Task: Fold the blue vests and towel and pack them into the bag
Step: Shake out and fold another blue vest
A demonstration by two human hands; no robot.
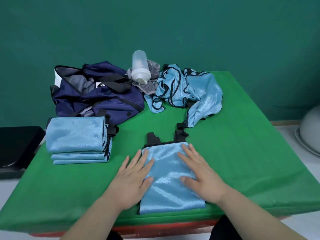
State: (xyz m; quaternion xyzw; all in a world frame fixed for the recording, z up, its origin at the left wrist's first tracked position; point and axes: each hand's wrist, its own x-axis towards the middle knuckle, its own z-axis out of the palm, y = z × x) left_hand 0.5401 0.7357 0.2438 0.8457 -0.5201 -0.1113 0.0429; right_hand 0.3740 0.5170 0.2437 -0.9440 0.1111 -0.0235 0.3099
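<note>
Left hand (133, 177) and right hand (200, 175) lie flat, fingers straight, pressing a folded blue vest (170, 191) at the near edge of the counter (251, 161). The shiny fabric may slip unfolded when lifted toward the bag (103, 99) at the far left corner.

Bare green cloth (242, 144) right; folded stack (77, 139) left

a teal wall (190, 28) backs a green-covered table (251, 153) standing on pale floor (294, 227).
</note>
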